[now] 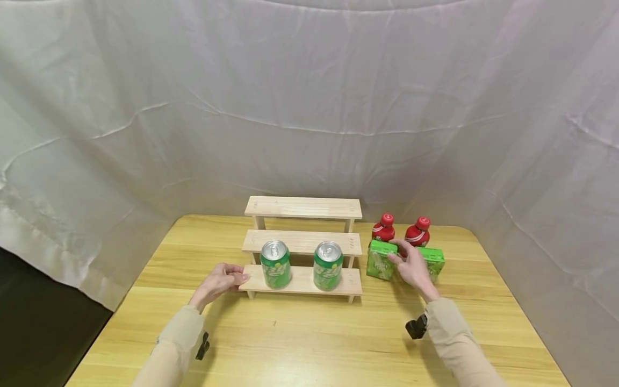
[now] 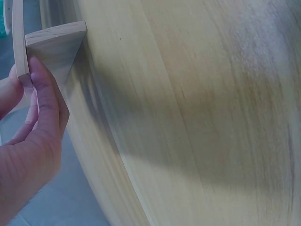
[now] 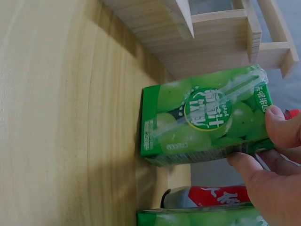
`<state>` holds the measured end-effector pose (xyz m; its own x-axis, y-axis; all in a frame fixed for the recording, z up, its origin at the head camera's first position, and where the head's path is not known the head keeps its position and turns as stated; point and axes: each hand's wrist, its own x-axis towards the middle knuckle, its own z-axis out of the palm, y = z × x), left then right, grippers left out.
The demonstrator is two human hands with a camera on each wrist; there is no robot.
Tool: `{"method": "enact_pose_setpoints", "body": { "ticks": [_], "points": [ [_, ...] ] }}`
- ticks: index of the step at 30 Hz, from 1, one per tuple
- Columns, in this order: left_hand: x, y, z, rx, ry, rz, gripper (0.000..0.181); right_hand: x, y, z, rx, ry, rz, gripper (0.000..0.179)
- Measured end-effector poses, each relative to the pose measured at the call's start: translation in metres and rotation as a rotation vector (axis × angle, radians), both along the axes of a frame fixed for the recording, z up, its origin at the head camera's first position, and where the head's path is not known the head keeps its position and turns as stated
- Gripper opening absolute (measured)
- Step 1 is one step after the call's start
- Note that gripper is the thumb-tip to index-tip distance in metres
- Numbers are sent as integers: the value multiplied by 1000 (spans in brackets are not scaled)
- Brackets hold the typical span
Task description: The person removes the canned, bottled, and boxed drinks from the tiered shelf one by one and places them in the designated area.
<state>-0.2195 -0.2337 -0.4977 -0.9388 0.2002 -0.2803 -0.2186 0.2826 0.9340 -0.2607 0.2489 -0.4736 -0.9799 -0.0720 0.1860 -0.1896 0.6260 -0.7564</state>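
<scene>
My left hand (image 1: pixel 220 280) pinches the left end of the lowest board of a three-step wooden rack (image 1: pixel 302 279). In the left wrist view its thumb and fingers lie on either side of the board end (image 2: pixel 19 52). Two green soda cans (image 1: pixel 277 271) (image 1: pixel 328 273) stand upright on that lowest step. Right of the rack, my right hand (image 1: pixel 415 267) grips a green juice box (image 1: pixel 380 264) near its top. The right wrist view shows the box's grape-printed front (image 3: pixel 202 113), a wrapped straw across it, and my thumb on its upper corner.
A second green juice box (image 1: pixel 432 262) stands right of the gripped one, partly behind my right hand. Behind them are two red-capped bottles (image 1: pixel 383 228) (image 1: pixel 418 232). The rack's upper two boards (image 1: pixel 303 206) bear nothing. Grey cloth (image 1: pixel 309 118) hangs around the wooden table (image 1: pixel 290 344).
</scene>
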Motion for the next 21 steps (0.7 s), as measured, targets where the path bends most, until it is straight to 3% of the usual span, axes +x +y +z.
{"method": "enact_pose_setpoints", "body": {
  "ticks": [12, 21],
  "points": [
    [2, 1, 2, -23, 2, 4, 46, 4, 1, 5, -35, -103, 16, 44],
    [1, 2, 2, -1, 2, -2, 44, 5, 2, 4, -77, -126, 39, 48]
  ]
}}
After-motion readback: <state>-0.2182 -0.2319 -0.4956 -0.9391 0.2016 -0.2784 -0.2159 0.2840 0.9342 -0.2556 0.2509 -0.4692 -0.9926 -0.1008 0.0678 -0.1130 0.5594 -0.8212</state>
